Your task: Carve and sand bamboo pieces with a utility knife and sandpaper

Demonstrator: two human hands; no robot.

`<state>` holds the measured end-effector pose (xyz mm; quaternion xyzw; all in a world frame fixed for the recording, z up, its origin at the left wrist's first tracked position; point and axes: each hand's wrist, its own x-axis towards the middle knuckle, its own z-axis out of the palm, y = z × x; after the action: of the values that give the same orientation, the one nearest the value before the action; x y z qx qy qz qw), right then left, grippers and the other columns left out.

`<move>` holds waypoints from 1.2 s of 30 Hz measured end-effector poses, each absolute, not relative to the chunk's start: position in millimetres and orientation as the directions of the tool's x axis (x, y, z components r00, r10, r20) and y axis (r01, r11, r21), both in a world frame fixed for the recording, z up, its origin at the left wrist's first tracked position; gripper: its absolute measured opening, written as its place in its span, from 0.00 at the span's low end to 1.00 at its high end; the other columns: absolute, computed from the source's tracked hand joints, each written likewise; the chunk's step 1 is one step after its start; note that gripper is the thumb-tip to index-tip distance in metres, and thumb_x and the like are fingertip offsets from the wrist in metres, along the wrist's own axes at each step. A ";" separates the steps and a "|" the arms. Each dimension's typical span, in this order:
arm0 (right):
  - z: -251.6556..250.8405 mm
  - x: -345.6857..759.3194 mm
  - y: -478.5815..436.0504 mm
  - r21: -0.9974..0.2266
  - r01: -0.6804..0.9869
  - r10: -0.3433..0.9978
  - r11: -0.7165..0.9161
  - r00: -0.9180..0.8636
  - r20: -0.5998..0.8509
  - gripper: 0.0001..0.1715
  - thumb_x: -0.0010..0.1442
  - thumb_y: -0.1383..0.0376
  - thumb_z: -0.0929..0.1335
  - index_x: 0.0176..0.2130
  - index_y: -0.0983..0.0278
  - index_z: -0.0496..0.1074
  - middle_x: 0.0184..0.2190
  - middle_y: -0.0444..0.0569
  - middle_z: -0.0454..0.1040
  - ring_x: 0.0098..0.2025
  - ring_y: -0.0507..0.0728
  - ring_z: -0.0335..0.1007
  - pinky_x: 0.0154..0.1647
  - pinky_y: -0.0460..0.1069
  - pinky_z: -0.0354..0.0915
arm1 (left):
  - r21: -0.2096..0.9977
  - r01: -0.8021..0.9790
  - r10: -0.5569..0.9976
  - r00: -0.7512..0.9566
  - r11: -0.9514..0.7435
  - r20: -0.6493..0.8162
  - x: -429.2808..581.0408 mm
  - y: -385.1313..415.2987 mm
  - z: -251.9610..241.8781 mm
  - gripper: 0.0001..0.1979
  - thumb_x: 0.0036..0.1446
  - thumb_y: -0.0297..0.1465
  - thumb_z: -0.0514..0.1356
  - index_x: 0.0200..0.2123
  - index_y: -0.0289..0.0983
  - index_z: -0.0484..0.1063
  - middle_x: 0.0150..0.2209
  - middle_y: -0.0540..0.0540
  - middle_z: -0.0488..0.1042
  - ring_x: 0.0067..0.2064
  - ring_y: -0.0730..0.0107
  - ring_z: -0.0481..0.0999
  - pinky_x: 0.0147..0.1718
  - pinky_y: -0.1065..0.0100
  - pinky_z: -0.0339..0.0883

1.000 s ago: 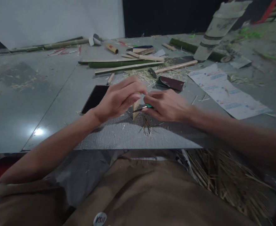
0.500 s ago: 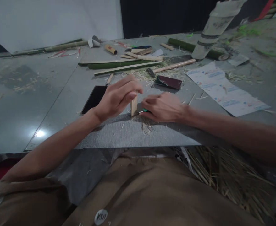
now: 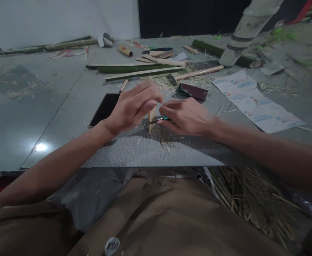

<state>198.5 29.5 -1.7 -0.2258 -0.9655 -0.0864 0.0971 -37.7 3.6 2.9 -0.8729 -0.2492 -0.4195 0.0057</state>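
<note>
A pale wooden strip (image 3: 151,120) stands upright on a grey textured mat (image 3: 129,153), its top end pinched in my left hand (image 3: 134,106). My right hand (image 3: 186,116) is closed round the green handle of a knife (image 3: 166,117). The knife's thin blade points left and lies across the strip, a little above its lower end. Thin shavings (image 3: 166,138) are scattered on the mat just right of the strip's foot. Close by my left wrist lies a black rectangular object (image 3: 104,108), partly covered by the hand.
Behind my hands lie green bamboo strips (image 3: 145,73), a hammer (image 3: 198,72) and a dark red folded piece (image 3: 194,91). A printed sheet (image 3: 257,101) is on the right. A bamboo pole (image 3: 211,49) lies further back. Dry stalks (image 3: 254,202) are below the table edge.
My right hand has moved up slightly, and the knife blade now sits higher on the strip, across it rather than at its base. My left hand keeps its hold. The view has shifted slightly.
</note>
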 end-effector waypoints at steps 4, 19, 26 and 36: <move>-9.0 199.3 28.2 0.164 0.468 0.448 0.868 -0.882 0.144 0.30 0.79 0.48 0.56 0.44 0.65 0.75 0.39 0.54 0.79 0.31 0.57 0.67 0.31 0.54 0.39 | 0.168 0.421 0.386 0.512 -0.891 0.767 -36.1 6.0 3.8 0.20 0.79 0.44 0.45 0.44 0.42 0.73 0.38 0.43 0.75 0.40 0.60 0.77 0.43 0.57 0.74; -2.4 193.8 31.4 0.115 0.464 0.438 0.878 -0.877 0.198 0.34 0.79 0.46 0.54 0.45 0.66 0.75 0.40 0.57 0.79 0.34 0.59 0.68 0.31 0.54 0.43 | 0.181 0.378 0.360 0.482 -0.908 0.799 -36.9 9.4 2.8 0.17 0.78 0.41 0.47 0.44 0.43 0.73 0.38 0.42 0.75 0.39 0.57 0.77 0.41 0.54 0.71; -0.2 192.3 26.7 0.118 0.478 0.465 0.870 -0.877 0.123 0.29 0.79 0.50 0.56 0.46 0.67 0.75 0.41 0.57 0.80 0.33 0.59 0.68 0.31 0.54 0.42 | 0.155 0.359 0.329 0.501 -0.921 0.800 -34.1 8.2 4.5 0.18 0.79 0.41 0.45 0.43 0.43 0.71 0.37 0.43 0.73 0.38 0.60 0.75 0.40 0.58 0.72; -5.8 189.2 23.5 0.144 0.455 0.447 0.879 -0.890 0.087 0.27 0.79 0.50 0.57 0.47 0.64 0.76 0.41 0.56 0.80 0.32 0.58 0.67 0.32 0.55 0.40 | 0.139 0.383 0.321 0.464 -0.913 0.826 -37.0 12.0 1.5 0.18 0.79 0.41 0.45 0.44 0.44 0.72 0.37 0.42 0.75 0.39 0.58 0.76 0.40 0.56 0.71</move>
<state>189.2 23.5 -5.8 -0.2328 -0.9688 -0.0806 0.0258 -37.0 12.0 1.5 -0.8550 -0.2059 -0.4749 0.0330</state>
